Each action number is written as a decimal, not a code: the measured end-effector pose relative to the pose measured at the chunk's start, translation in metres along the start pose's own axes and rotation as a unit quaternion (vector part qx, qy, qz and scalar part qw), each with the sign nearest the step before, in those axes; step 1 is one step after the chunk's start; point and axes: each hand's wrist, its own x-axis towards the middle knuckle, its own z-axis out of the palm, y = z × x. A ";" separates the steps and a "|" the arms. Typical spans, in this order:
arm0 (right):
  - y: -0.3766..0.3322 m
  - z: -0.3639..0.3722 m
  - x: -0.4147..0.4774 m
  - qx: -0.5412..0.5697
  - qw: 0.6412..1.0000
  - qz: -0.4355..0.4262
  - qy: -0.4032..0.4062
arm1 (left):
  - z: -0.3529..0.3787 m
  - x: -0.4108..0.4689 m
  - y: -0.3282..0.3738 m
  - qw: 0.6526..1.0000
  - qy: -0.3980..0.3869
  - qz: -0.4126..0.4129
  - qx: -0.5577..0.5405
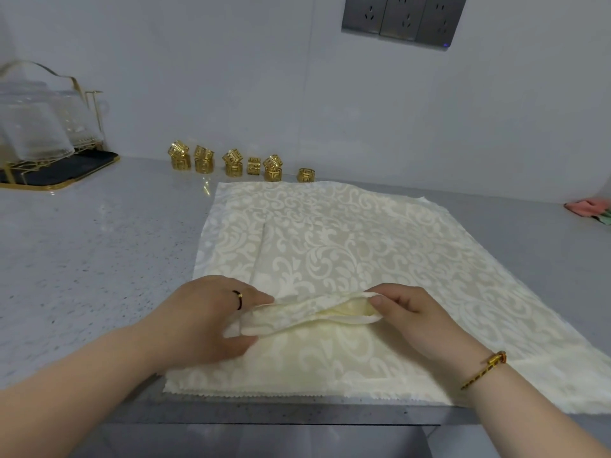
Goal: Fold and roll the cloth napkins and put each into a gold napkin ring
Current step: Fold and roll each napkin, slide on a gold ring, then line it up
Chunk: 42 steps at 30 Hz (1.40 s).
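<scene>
Left hand [211, 317] and right hand [415, 317]: fingers clamped on the napkin [297, 313] at its near fold. Rolling looks barely begun. Gold rings [202, 165] sit far on the desk [82, 259], all unfilled.

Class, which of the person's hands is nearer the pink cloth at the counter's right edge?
Right. The right hand pinches the cream patterned napkin, left of the pink cloth and nearer the camera; the left hand grips the napkin's other end, farther left.
</scene>
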 end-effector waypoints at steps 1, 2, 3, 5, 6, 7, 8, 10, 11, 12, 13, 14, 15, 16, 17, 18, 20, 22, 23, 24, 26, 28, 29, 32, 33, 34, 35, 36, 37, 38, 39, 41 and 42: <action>0.001 -0.001 -0.001 0.004 1.000 0.001 0.001 | 0.000 0.002 0.002 1.000 0.018 0.008 0.013; 0.001 -0.001 -0.002 0.004 1.000 0.000 -0.001 | 0.001 0.005 0.000 0.999 0.028 0.016 0.039; 0.001 -0.001 -0.003 -0.001 1.000 -0.003 -0.006 | -0.001 0.009 0.002 0.997 0.047 0.033 0.050; 0.001 0.001 -0.009 -0.027 0.999 -0.015 -0.011 | -0.004 0.016 0.008 1.000 0.018 0.004 -0.014; 0.002 0.003 -0.013 -0.067 0.997 -0.019 -0.026 | 0.002 0.017 0.005 0.998 0.051 0.035 0.001; 0.004 0.004 -0.016 -0.120 0.991 -0.026 -0.050 | 0.004 0.019 0.004 0.997 0.057 0.041 0.021; 0.007 0.006 -0.019 -0.173 0.981 -0.035 -0.081 | 0.004 0.018 0.003 0.998 0.037 0.044 0.027; 0.012 0.009 -0.021 -0.244 0.962 -0.055 -0.112 | 0.002 0.016 0.001 1.000 0.004 0.020 0.006; 0.011 0.011 -0.021 -0.253 0.959 -0.059 -0.112 | 0.001 0.015 0.000 1.000 0.016 0.023 0.012; 0.009 0.014 -0.021 -0.250 0.960 -0.064 -0.105 | 0.008 0.015 -0.006 0.999 0.016 0.032 0.015; 0.010 0.017 -0.021 -0.249 0.961 -0.077 -0.090 | 0.011 0.017 -0.008 0.998 0.017 0.052 -0.003; 0.012 0.020 -0.020 -0.261 0.957 -0.109 -0.064 | 0.011 0.019 -0.009 0.998 0.005 0.067 -0.021; 0.015 0.022 -0.019 -0.276 0.949 -0.148 -0.033 | 0.015 0.022 -0.012 0.996 0.006 0.081 -0.023; 0.016 0.024 -0.019 -0.289 0.941 -0.176 -0.017 | 0.013 0.027 -0.011 0.995 0.016 0.092 -0.017; 0.017 0.025 -0.018 -0.299 0.936 -0.186 -0.012 | 0.013 0.030 -0.010 0.995 0.016 0.100 -0.009; 0.016 0.025 -0.018 -0.312 0.930 -0.194 -0.006 | 0.010 0.033 -0.006 0.996 0.013 0.088 -0.017; 0.013 0.023 -0.016 -0.330 0.921 -0.205 0.005 | 0.008 0.035 -0.001 0.998 0.007 0.019 -0.058; 0.011 0.022 -0.014 -0.349 0.912 -0.213 0.024 | 0.006 0.031 0.003 0.985 0.028 -0.074 -0.150; 0.013 0.022 -0.012 -0.348 0.912 -0.216 0.031 | 0.005 0.032 0.004 0.970 0.049 -0.113 -0.207; 0.015 0.023 -0.010 -0.337 0.916 -0.214 0.036 | 0.003 0.034 0.007 0.955 0.070 -0.143 -0.249; 0.020 0.025 -0.005 -0.301 0.928 -0.217 0.038 | 0.000 0.038 0.011 0.935 0.097 -0.187 -0.286; 0.024 0.024 -0.001 -0.255 0.940 -0.221 0.054 | -0.003 0.039 0.012 0.920 0.103 -0.229 -0.301; 0.024 0.024 0.000 -0.225 0.951 -0.203 0.052 | -0.005 0.037 0.011 0.925 0.083 -0.228 -0.294; 0.023 0.020 -0.001 -0.122 0.986 -0.111 0.025 | -0.003 0.028 0.003 0.951 -0.004 -0.179 -0.252; 0.024 0.019 -0.002 -0.096 0.992 -0.083 0.018 | -0.006 0.027 0.004 0.942 -0.012 -0.187 -0.279; 0.023 0.017 -0.004 -0.078 0.995 -0.061 0.015 | -0.006 0.028 0.004 0.929 -0.013 -0.202 -0.309; 0.022 0.016 -0.004 -0.070 0.996 -0.046 0.024 | -0.008 0.029 0.002 0.920 -0.007 -0.209 -0.332; 0.020 0.015 -0.003 -0.063 0.997 -0.033 0.042 | -0.006 0.031 -0.001 0.918 0.012 -0.208 -0.337; 0.018 0.014 0.000 -0.047 0.997 -0.008 0.056 | -0.006 0.033 -0.003 0.911 0.028 -0.226 -0.342; 0.019 0.012 0.002 -0.028 0.997 0.019 0.070 | -0.004 0.034 -0.007 0.904 0.041 -0.247 -0.346; 0.019 0.011 0.006 -0.009 0.996 0.040 0.079 | -0.003 0.036 -0.009 0.898 0.054 -0.265 -0.346; 0.017 0.010 0.014 0.002 0.994 0.075 0.082 | 0.002 0.038 -0.011 0.894 0.067 -0.274 -0.349; 0.015 0.009 0.019 0.001 0.994 0.084 0.076 | 0.005 0.038 -0.011 0.894 0.073 -0.279 -0.342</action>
